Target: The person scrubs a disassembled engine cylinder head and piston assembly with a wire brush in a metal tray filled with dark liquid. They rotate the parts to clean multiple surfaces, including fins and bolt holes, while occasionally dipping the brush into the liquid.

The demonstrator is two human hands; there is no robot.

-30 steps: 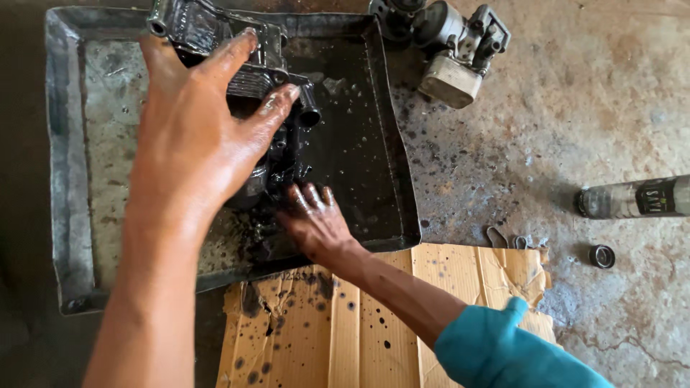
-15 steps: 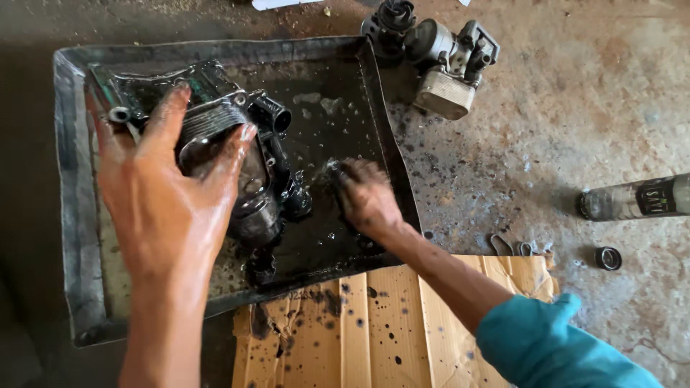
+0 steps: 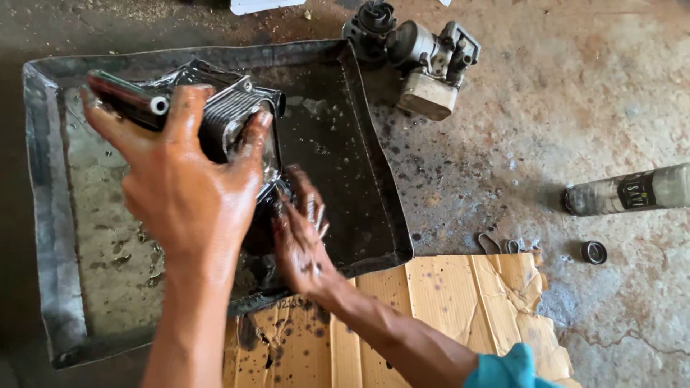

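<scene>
A person's oil-stained left hand (image 3: 190,194) clamps over a finned metal engine part (image 3: 230,126), fingers spread and curled around its ribbed body, thumb and fingertips pressed against the top edge. The part sits inside a shallow, blackened metal tray (image 3: 43,215) on the floor, held slightly raised over the tray's wet, oily bottom. A short metal tube (image 3: 129,97) juts from the part just beyond the left hand's knuckles, its open end facing the camera.

The right hand (image 3: 298,241) is just beside and below the left, touching the lower side of the same part. Its fingers are slightly apart and slick with dark oil, pressed against the part rather than closed around it; whether they pinch anything small cannot be told. A teal sleeve (image 3: 507,370) shows at the right forearm.

Under the right wrist lies a sheet of cardboard (image 3: 460,302), spattered with oil drops and tucked against the tray's near edge. Well beyond the right hand, past the tray's far corner, rests a second grimy assembly (image 3: 420,61) with a pale block at its base. Far off to the right of both hands lie a bottle (image 3: 629,190) on its side and a small ring (image 3: 594,251) on the stained concrete floor (image 3: 546,108).
</scene>
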